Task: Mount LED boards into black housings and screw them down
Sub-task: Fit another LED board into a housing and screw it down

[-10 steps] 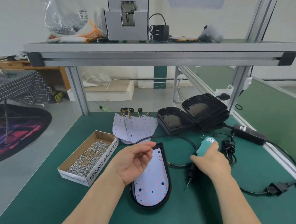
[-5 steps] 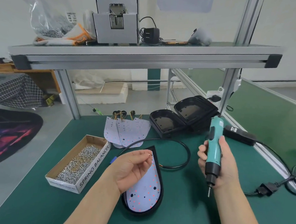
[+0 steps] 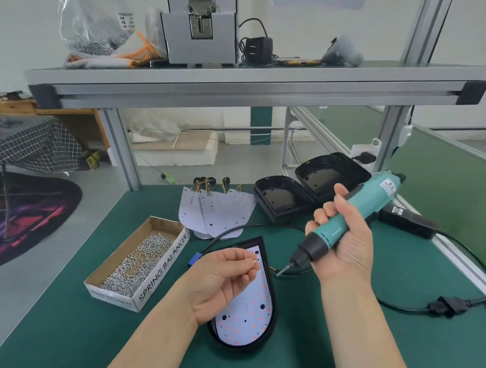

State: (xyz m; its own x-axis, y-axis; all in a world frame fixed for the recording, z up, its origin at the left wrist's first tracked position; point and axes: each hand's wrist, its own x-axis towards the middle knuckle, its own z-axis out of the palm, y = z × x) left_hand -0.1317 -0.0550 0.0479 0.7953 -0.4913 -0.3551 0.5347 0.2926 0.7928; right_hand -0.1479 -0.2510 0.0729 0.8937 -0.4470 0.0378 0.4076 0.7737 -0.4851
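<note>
Left hand (image 3: 224, 279) pinches a screw (image 3: 255, 260), right hand (image 3: 346, 247) grips the screwdriver (image 3: 377, 197). Seat it squarely on the bit (no wobble), then aim for an LED board (image 3: 245, 312) hole.

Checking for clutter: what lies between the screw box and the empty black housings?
Loose LED boards, fanned out, lie between the screw box and the empty housings; a black cable runs past their near edge. Seen in the head view.

Lighting: bright, even, diffuse. Shadows: faint, soft. Glare: mild sheen on housings (image 3: 282, 199). Distortion: shelf (image 3: 242, 82) bows, wide-angle. Focus: slightly soft overall.
</note>
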